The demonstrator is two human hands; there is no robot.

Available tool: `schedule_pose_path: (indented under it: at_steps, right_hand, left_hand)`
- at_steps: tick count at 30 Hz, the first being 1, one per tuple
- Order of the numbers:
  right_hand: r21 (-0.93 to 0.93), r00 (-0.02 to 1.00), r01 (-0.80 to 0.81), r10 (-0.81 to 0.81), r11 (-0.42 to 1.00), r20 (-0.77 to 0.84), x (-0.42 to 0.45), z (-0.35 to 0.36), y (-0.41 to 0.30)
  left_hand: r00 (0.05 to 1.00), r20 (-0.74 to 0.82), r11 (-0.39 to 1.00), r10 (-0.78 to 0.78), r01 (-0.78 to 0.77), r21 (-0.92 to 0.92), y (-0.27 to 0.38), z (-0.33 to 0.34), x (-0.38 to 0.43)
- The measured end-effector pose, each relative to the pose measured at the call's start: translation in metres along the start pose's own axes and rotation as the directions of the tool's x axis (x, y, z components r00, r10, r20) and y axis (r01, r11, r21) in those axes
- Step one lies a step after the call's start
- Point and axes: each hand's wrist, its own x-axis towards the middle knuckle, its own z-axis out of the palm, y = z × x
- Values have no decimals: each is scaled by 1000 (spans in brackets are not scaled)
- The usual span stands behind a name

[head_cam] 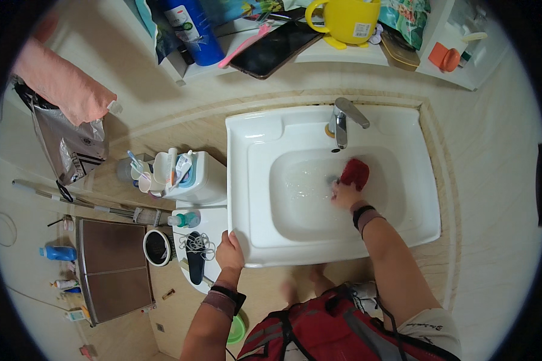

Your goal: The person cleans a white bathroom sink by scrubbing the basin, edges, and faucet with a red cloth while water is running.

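Note:
My right hand (pixel 347 196), slightly blurred, is inside the basin of a white ceramic sink (pixel 248 189) and holds a dark red cloth or scrubbing pad (pixel 356 173). Part of that red piece is covered by my fingers. Water with glints of light lies in the basin, and the drain is partly hidden beside my hand. Above the cloth stands a chrome single-lever faucet (pixel 341 126). With its fingers curled over the sink's front left edge, my left hand (pixel 230 252) grips the rim.
Left of the sink, a toilet tank (pixel 207 180) bears toothpaste and cups; on the toilet lid lie a green-capped bottle (pixel 185 219) and a dark hair clipper-like item with a cord (pixel 195 261). Overhead, a shelf holds a smartphone (pixel 275 47) and a yellow mug (pixel 350 20).

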Motion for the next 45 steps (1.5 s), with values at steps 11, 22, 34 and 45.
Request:
schedule_pose_path:
  at_steps: [11,22,34,45]
  right_hand:
    - [65,970,232,-236,971,61,-3,-1,2]
    - [152,568,388,-106,909,-816,25,-86,-115]
    - [-51,789,193,-186,980,-585,96,-64,-173]
    - [-154,809,154,-214,976,-548,82,-85,-122]
  left_hand:
    - [999,34,1000,15,-15,-3,8,-1,-1]
    - [999,36,1000,-4,5,-15,2,-1,0]
    - [999,46,1000,5,-4,-20,14,-6,0]
    - [999,46,1000,-2,1,29,6,-5,-2]
